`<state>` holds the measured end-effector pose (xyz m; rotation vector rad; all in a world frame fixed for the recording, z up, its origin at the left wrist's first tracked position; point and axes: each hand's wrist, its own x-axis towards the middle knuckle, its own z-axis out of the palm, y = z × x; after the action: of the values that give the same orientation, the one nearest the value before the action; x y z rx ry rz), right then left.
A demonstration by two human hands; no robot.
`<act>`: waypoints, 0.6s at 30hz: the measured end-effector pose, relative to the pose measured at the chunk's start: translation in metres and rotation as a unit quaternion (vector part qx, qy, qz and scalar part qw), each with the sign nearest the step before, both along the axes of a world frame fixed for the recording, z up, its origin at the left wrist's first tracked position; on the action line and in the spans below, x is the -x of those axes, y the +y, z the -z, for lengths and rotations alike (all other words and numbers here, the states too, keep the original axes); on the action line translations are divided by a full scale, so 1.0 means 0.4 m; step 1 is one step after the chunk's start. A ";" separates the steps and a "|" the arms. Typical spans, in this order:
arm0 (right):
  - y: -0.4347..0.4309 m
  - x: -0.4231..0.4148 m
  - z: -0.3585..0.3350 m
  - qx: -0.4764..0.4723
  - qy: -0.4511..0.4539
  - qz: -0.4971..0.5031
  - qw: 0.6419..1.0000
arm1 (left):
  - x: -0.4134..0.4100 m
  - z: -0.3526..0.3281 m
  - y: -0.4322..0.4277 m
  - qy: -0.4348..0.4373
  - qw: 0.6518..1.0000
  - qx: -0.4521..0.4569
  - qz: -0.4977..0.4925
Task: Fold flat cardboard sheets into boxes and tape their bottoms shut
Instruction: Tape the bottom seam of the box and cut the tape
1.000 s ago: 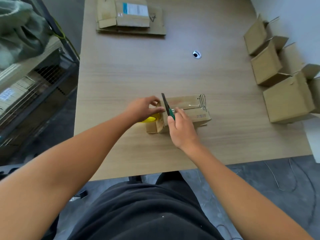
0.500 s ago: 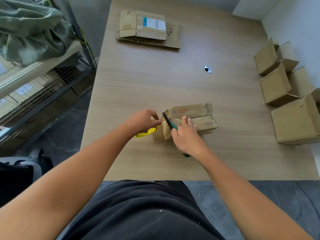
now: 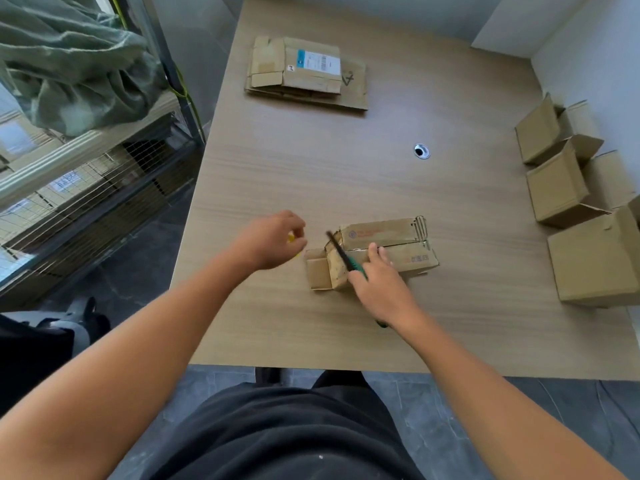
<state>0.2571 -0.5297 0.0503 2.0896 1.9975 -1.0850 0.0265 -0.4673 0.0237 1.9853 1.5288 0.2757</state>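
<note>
- Since the earlier frames, the left hand (image 3: 273,239) has drawn away leftward from the box (image 3: 377,252) and the camera has tipped up, so more of the far table shows.
- Head view, near: the left hand hovers apart from the box, fingers curled around something yellow (image 3: 291,238), probably the tape roll; how firmly it grips I cannot tell.
- The right hand (image 3: 379,285) lies on the box, fingertips (image 3: 375,250) pressing the closed flaps, likely to keep the taped seam flat, while its closed fingers hold a green-handled cutter (image 3: 343,258) whose dark blade angles up over the left end.
- The box lies on its side near the front edge of the table (image 3: 346,174), one end flap open at the left.
- Head view, far: flat cardboard sheets (image 3: 304,72) wait stacked at the back; finished boxes (image 3: 568,188) are gathered at the right edge, out of the working space.
</note>
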 end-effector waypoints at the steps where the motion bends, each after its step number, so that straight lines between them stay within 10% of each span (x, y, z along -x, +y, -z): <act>1: -0.008 -0.009 0.000 -0.030 0.039 0.048 0.998 | 0.016 -0.004 0.021 -0.019 1.000 0.017 -0.008; 10: -0.033 0.050 0.091 -0.289 0.039 0.215 0.932 | -0.054 0.041 0.095 -0.213 0.937 0.260 0.095; 18: -0.026 -0.010 0.153 -0.353 -0.024 0.059 0.933 | -0.055 0.046 -0.074 -0.318 0.902 0.293 -0.001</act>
<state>0.2610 -0.5403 -0.0110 2.5255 2.5228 -0.3096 0.0486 -0.4970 0.0051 1.2433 1.0216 0.3663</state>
